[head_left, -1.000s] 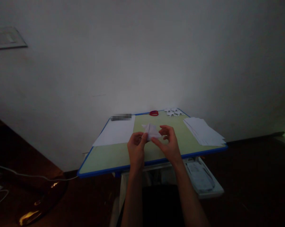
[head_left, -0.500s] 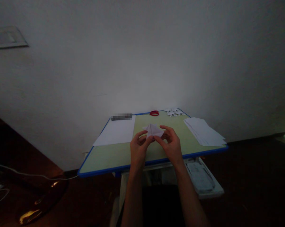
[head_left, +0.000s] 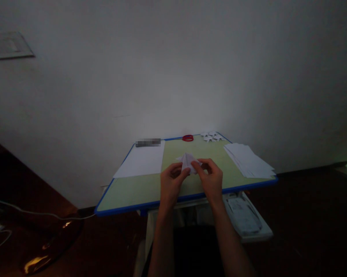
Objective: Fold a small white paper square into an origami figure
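Folded white paper (head_left: 186,158) sits over the table's (head_left: 133,194) middle, left hand (head_left: 170,184) and right hand (head_left: 212,182) both clamped on it with thumbs and fingers. Red-handled scissors (head_left: 187,138) and folded paper pieces (head_left: 210,137) lie along the table's far edge; loose sheets (head_left: 248,161) cover its right side.

Left fingers (head_left: 185,173), right fingers (head_left: 195,166) pinching folded paper (head_left: 186,159); red-handled scissors (head_left: 187,140) beyond.

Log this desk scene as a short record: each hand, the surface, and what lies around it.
Left hand: pinching a folded white paper
Right hand: holding the same paper at its right side
Surface: pale green tabletop, blue edging
Far edge: red-handled scissors, small folded papers
Right side: loose white sheets
Left side: large white sheet
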Tool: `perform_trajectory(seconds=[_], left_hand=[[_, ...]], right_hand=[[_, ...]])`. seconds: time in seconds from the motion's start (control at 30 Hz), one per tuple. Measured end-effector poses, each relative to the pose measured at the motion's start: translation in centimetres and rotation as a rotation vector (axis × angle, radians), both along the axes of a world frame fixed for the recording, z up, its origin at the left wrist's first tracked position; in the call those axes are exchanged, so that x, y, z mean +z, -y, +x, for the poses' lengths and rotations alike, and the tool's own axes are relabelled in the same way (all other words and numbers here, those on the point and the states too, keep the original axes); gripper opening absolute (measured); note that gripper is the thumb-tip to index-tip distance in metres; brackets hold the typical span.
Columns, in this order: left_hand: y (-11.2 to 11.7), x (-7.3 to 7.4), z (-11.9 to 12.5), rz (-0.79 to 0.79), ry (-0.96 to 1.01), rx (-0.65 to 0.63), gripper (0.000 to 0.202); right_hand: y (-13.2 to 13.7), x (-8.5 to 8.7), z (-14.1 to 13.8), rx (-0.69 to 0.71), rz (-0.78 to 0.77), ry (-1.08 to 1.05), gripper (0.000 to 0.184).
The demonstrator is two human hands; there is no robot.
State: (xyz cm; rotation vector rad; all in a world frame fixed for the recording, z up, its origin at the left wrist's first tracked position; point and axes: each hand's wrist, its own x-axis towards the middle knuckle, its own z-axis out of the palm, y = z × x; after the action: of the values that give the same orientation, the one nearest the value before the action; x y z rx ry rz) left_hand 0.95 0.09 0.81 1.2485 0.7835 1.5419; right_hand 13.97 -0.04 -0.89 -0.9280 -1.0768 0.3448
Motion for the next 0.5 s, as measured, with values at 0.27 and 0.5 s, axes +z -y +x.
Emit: perform_trajectory(seconds=[0.27,0.5], left_hand=[[-0.21,-0.3,-0.05,-0.012,0.029,0.028,0.034],[-0.08,-0.18,0.01,-0.042,0.048,0.046,0.042]], right_hand=[[0.36,0.0,-0.41,-0.062,0.04,-0.003,0.037],[0.32,0.07,-0.05,-0.013,0.048,0.032,0.015]])
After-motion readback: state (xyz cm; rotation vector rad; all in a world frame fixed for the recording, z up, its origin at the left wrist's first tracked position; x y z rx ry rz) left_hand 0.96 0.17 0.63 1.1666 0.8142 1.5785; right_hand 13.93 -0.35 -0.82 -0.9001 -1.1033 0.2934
